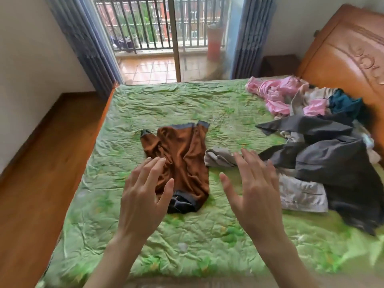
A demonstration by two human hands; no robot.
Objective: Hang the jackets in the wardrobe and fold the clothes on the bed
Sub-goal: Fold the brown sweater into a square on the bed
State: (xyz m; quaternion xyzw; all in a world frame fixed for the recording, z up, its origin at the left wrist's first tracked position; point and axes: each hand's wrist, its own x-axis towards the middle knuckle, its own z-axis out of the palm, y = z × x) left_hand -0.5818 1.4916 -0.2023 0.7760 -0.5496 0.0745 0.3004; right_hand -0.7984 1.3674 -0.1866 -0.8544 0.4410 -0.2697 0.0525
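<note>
Left hand (143, 196) fingers spread, empty, over brown garment (180, 161) mid-bed (145, 104), roughly folded. Right hand (255, 190) also spread, empty, just right of it. Unsorted clothes pile (324, 146) further right, by the headboard (345, 57). Judgement: early, most folding left.
</note>
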